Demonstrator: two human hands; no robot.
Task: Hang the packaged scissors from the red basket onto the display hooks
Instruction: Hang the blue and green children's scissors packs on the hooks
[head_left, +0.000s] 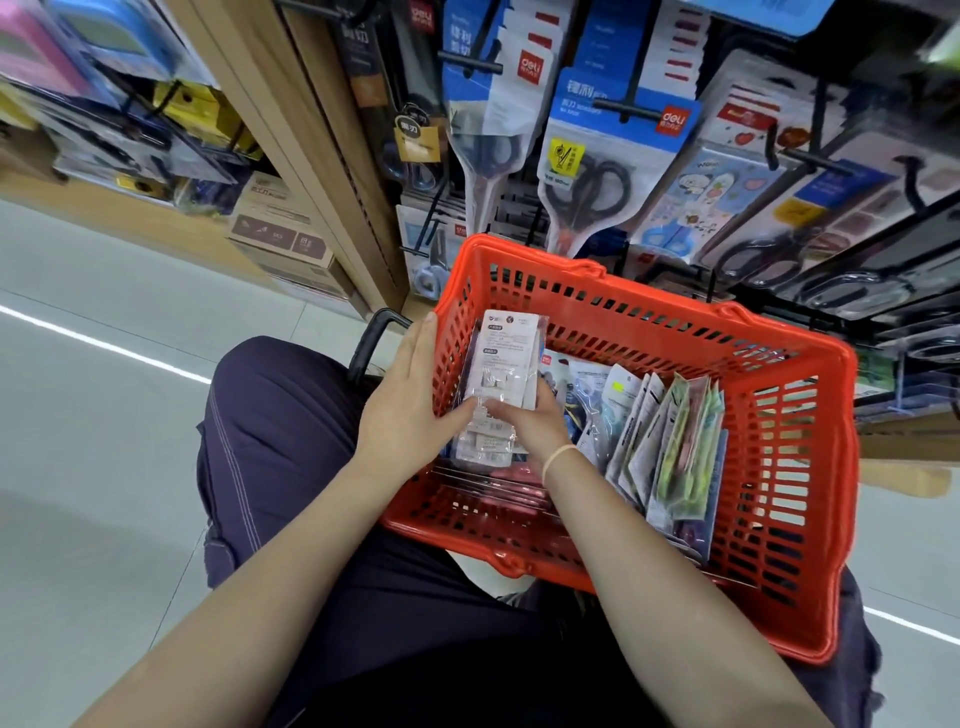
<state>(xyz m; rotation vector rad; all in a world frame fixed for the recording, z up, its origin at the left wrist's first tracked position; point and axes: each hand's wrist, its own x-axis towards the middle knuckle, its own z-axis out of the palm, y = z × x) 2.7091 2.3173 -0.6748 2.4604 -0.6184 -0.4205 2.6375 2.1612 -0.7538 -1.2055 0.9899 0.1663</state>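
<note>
The red basket (800, 467) rests on the person's lap (291, 415), tilted, and holds a row of packaged scissors (670, 452) standing on edge along its right side. Behind it, display hooks (631, 111) carry hanging scissor packs (597, 176). Cardboard boxes (280, 228) sit on the pale floor (104, 364).

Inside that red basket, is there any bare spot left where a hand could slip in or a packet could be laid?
The red basket looks barest along its near wall, below the right hand. The far right corner also shows bare mesh. The upright packets crowd the middle, and both hands fill the left end around the white packet.
</note>
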